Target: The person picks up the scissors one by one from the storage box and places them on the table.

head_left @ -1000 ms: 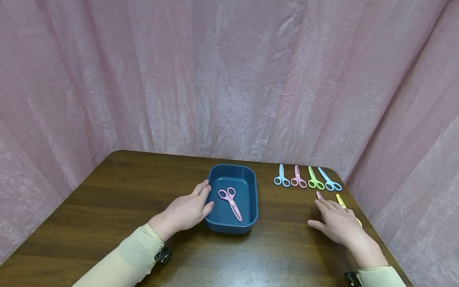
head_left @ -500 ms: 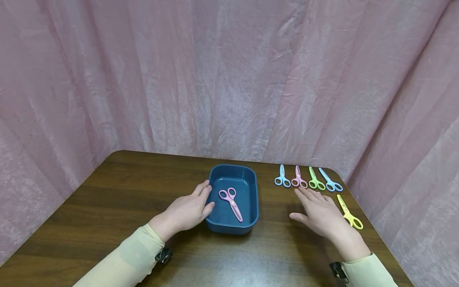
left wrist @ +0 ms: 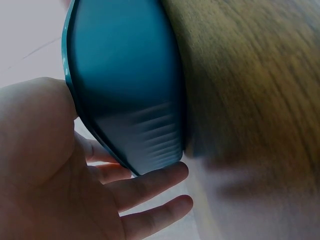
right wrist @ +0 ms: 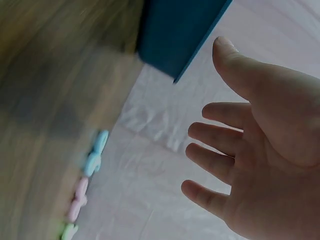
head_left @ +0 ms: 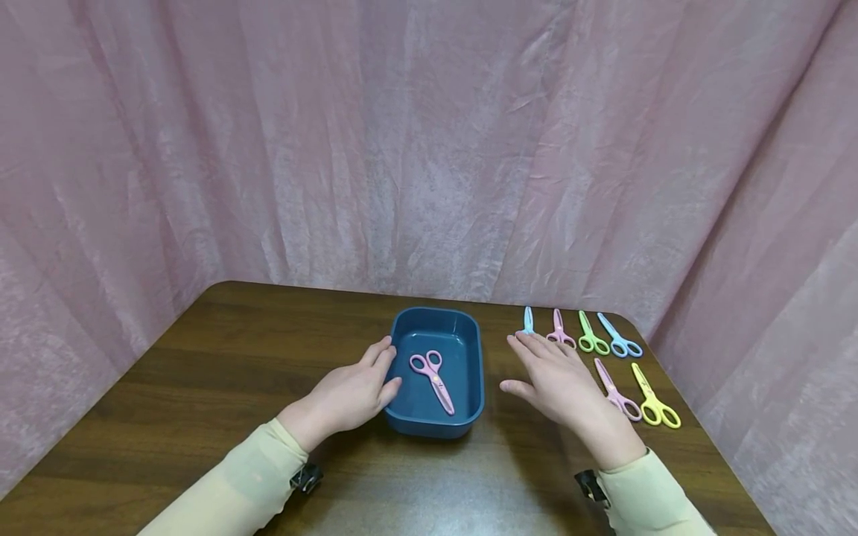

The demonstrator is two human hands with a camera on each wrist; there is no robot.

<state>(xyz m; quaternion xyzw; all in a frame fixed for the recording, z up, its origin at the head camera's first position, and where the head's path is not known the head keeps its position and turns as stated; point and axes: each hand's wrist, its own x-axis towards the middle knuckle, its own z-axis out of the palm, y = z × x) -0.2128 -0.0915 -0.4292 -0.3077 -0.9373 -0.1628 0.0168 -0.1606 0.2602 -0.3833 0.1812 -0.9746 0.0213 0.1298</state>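
Note:
A dark blue rectangular box (head_left: 429, 429) stands mid-table in the head view, with pink scissors (head_left: 436, 380) lying inside. My left hand (head_left: 345, 394) rests against the box's left rim, fingers extended; in the left wrist view they reach along the outer wall. Holding nothing, my right hand (head_left: 556, 380) hovers right of the box with its fingers spread. It partly covers light blue scissors (head_left: 528, 318) and another pair of pink scissors (head_left: 558, 321). Nearer its wrist lie more pink scissors (head_left: 615, 391), beside yellow scissors (head_left: 655, 402).
Green scissors (head_left: 592, 336) and blue scissors (head_left: 619, 340) complete the back row near the table's right corner. Pink curtains (head_left: 429, 149) hang behind and to the right of the wooden table (head_left: 234, 357).
My right hand has moved left from above the near pink and yellow scissors toward the box, leaving both pairs on the table. My left hand stays on the rim.

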